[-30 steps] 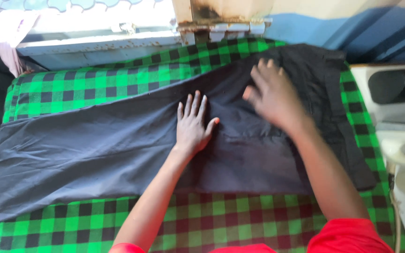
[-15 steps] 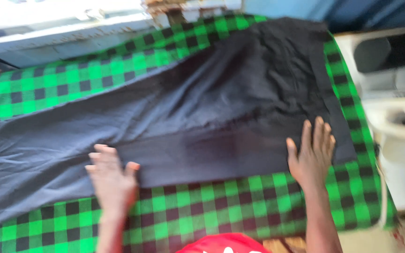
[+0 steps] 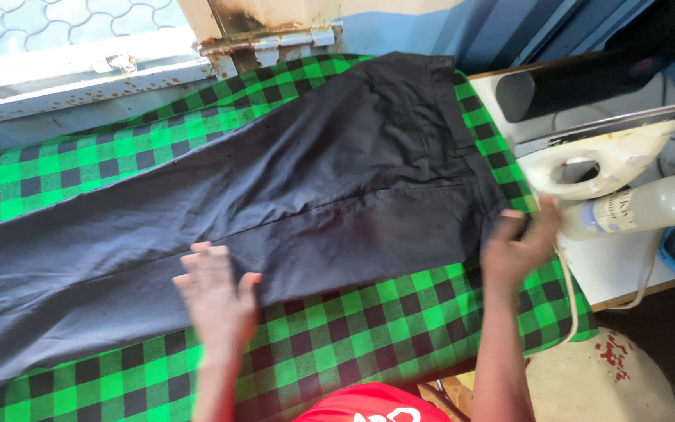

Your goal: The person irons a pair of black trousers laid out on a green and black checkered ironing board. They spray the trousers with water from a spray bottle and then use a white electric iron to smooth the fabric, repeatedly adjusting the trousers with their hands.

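On checked cloth [image 3: 369, 312], dark trousers [image 3: 314, 195], both hands flat

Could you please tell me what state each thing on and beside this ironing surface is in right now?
Dark trousers: spread flat, slightly creased.
Green checked cloth: laid out under the trousers.
Left hand: open, palm down on the trousers' near edge.
Right hand: fingers closed on the trousers' waist corner.
White iron: resting on the side table, unheld.
Plastic bottle: lying on its side, green cap on.
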